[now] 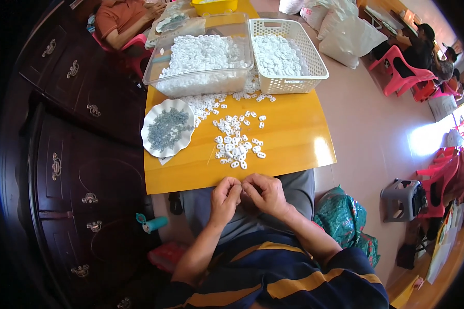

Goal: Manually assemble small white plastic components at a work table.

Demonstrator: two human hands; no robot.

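1. Dozens of small white oval pieces (235, 149), many showing two dark dots, lie loosely heaped near the table's front edge.
2. Both hands, left hand (225, 198) and right hand (265, 194), meet just off that edge, fingers curled and thumbs pinched against fingertips; whether they grip anything, I cannot tell.
3. The yellow-brown tabletop (294, 136) is glossy, with glare at its right.
4. A scalloped white plate (154, 114), at left, carries thin greyish bits (167, 129).
5. Behind, a clear plastic tub (211, 85) holds a deep white mound; touching or just beside it, a cream perforated basket (314, 69) holds more white pieces.
6. Around the table: dark wooden drawers (69, 185) left, pale floor (358, 129), whitish bags (348, 44) and pink chairs (404, 69) right.
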